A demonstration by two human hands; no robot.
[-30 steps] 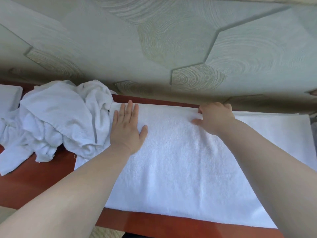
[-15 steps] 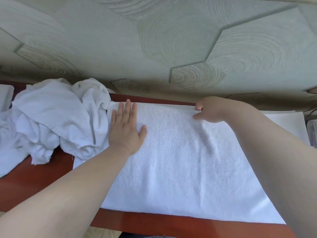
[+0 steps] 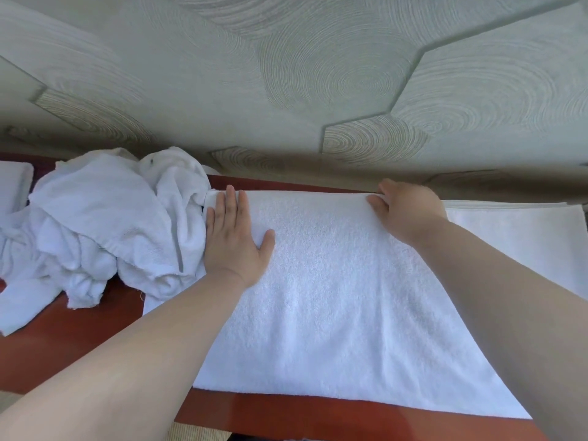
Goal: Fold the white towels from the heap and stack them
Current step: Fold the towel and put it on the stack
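Observation:
A white towel (image 3: 334,307) lies spread flat across the red-brown table (image 3: 79,338) in front of me. My left hand (image 3: 234,243) rests flat on its far left part, fingers together and palm down. My right hand (image 3: 405,211) pinches the towel's far edge right of centre, thumb on top and fingers curled behind the hem. A heap of crumpled white towels (image 3: 105,224) sits to the left, touching the spread towel's left end. Folded white towels (image 3: 515,230) lie flat at the right, partly under my right forearm.
Another folded white towel (image 3: 12,186) shows at the far left edge. A grey-green wall (image 3: 286,90) with ring-patterned panels rises directly behind the table. The table's near edge (image 3: 318,421) runs along the bottom of the view.
My right hand has shifted slightly right along the far edge and now grips the hem. My left hand stays flat in place. The view has drifted a little.

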